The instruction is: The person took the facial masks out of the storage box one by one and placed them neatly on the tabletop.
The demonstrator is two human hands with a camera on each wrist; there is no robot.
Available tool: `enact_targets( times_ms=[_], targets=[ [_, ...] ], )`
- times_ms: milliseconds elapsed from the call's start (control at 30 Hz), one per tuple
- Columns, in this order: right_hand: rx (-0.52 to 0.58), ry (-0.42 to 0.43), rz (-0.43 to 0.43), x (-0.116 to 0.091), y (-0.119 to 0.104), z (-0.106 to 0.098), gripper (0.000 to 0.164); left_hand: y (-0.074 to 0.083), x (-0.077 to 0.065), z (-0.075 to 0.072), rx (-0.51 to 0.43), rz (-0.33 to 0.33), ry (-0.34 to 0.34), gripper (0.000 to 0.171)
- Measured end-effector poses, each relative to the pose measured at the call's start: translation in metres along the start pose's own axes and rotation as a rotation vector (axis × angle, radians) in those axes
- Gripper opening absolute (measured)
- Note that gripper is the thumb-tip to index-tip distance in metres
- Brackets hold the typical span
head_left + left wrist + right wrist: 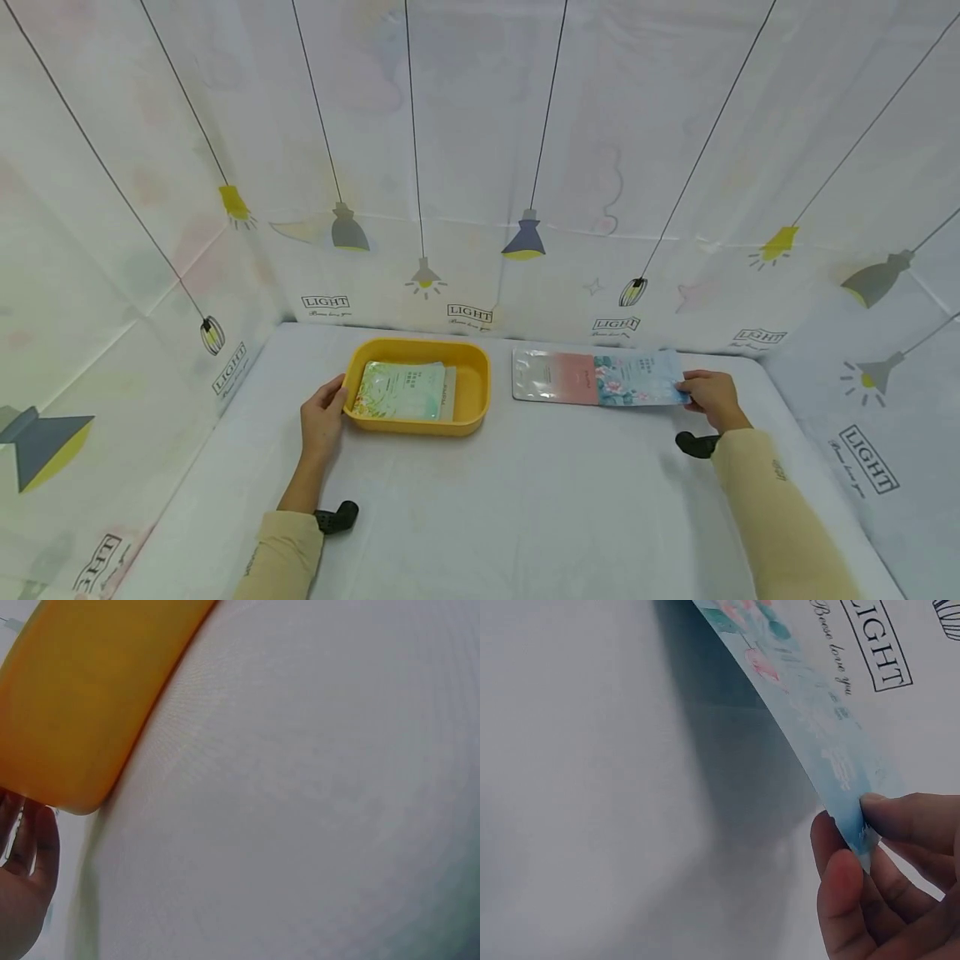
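My right hand (pixel 711 395) pinches the right edge of a light blue floral sheet mask packet (pixel 637 379) between thumb and fingers. In the right wrist view, that packet (pixel 802 727) is tilted, its held corner raised off the table. Its left end meets a pink and silver packet (pixel 555 377), which lies flat. My left hand (pixel 322 417) touches the left end of a yellow tray (pixel 474 392); in the left wrist view its fingers (pixel 46 844) lie against the tray's outer wall. Inside the tray, a green floral packet (pixel 401 390) partly covers a beige one (pixel 449 393).
A white cloth (pixel 525 500) covers the table. Behind it and along both sides hangs a curtain (pixel 465 125) printed with lamps. A black wrist strap (pixel 337 517) is on the left arm, another black strap (pixel 697 445) on the right.
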State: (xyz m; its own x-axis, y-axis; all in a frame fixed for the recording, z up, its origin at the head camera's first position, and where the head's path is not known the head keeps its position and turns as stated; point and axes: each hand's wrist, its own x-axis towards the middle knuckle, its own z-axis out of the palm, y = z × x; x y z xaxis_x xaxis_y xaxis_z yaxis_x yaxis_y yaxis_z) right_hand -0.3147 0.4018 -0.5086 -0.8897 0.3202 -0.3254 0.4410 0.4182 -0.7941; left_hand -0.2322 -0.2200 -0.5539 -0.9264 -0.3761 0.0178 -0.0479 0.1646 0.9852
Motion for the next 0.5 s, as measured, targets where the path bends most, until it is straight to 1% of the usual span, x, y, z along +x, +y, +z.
enact_targets(
  times_ms=[67, 167, 333, 500],
  targets=[
    [-0.038, 0.029, 0.006, 0.002, 0.001, 0.005, 0.047, 0.0, 0.0, -0.001, 0.0, -0.002, 0.0, 0.039],
    [-0.072, 0.055, 0.043, 0.004, 0.002, 0.009, 0.046, -0.002, 0.002, -0.001, -0.002, 0.002, -0.002, 0.039],
    [-0.101, 0.078, 0.115, 0.008, 0.011, 0.006, 0.046, -0.002, 0.002, -0.001, -0.004, 0.015, -0.008, 0.039],
    [-0.107, 0.095, 0.116, 0.013, 0.02, 0.002, 0.045, -0.002, 0.002, 0.001, 0.01, 0.009, -0.005, 0.04]
  ],
)
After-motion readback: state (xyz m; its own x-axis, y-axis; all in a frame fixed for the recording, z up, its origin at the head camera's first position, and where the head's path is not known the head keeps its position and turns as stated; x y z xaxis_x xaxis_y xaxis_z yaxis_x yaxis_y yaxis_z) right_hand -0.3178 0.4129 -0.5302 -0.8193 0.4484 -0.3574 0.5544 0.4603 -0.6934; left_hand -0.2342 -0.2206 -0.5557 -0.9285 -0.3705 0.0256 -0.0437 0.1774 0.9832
